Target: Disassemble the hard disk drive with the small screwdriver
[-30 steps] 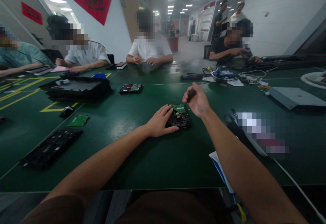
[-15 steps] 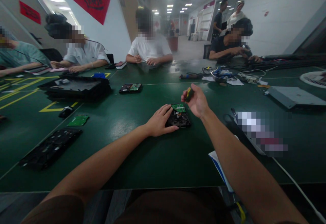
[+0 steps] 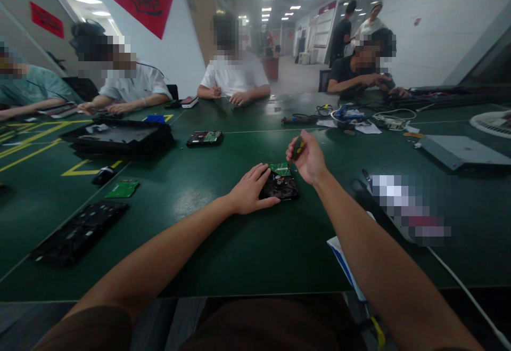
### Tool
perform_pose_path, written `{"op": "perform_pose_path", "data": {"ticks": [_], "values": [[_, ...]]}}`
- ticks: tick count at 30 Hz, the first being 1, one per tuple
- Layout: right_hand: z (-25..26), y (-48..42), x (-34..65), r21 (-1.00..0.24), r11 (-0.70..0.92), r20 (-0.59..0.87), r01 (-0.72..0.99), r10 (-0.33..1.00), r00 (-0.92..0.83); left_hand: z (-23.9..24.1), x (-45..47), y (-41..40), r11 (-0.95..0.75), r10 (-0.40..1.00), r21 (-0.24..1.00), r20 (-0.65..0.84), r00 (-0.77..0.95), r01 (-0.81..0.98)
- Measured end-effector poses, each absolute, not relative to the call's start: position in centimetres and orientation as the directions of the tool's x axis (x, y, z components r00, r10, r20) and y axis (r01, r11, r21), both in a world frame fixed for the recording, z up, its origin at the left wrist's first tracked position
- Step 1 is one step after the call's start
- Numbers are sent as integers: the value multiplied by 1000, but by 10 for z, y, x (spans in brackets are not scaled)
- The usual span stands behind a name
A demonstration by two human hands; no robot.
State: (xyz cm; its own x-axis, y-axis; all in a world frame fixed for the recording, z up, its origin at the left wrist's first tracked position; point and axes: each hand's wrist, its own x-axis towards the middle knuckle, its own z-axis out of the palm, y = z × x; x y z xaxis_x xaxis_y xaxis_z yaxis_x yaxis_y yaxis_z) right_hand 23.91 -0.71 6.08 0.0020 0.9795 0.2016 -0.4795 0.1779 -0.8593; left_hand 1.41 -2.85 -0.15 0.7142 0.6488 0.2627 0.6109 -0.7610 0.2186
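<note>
— Where do we have the hard drive (image 3: 281, 187)?
— Flat on the table (image 3: 223, 250) in front of us, between our hands: a squarish, glossy black block with a green circuit board (image 3: 280, 169) across its far end.
— And our grip?
— Our left hand (image 3: 252, 188) lies palm down over its left side, fingers extended, bracing rather than grasping. Our right hand (image 3: 309, 159) is curled closed around the dark, yellow-marked handle of what looks like a screwdriver (image 3: 298, 148), just above the far right corner.
— So which step are we at?
— Working the driver at that corner, we'd judge, though we cannot make out whether the tip is seated. The next move calls for a steady tip and firm left-hand pressure.
— What lies farther out?
— Beyond it, a similar drive (image 3: 204, 138); leftward, a thin loose board (image 3: 122, 188) and a ridged black panel (image 3: 82, 228); rightward, a flat grey metal box (image 3: 465, 151).
</note>
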Motion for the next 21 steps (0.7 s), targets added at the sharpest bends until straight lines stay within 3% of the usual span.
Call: {"op": "perform_pose_path", "data": {"ticks": [9, 21], "values": [[66, -9, 242, -851, 160, 222, -500, 973, -66, -3, 14, -28, -760, 650, 215, 263, 713, 614], [59, -4, 240, -860, 252, 245, -444, 967, 74, 1, 14, -30, -759, 651, 231, 260, 714, 608]]}}
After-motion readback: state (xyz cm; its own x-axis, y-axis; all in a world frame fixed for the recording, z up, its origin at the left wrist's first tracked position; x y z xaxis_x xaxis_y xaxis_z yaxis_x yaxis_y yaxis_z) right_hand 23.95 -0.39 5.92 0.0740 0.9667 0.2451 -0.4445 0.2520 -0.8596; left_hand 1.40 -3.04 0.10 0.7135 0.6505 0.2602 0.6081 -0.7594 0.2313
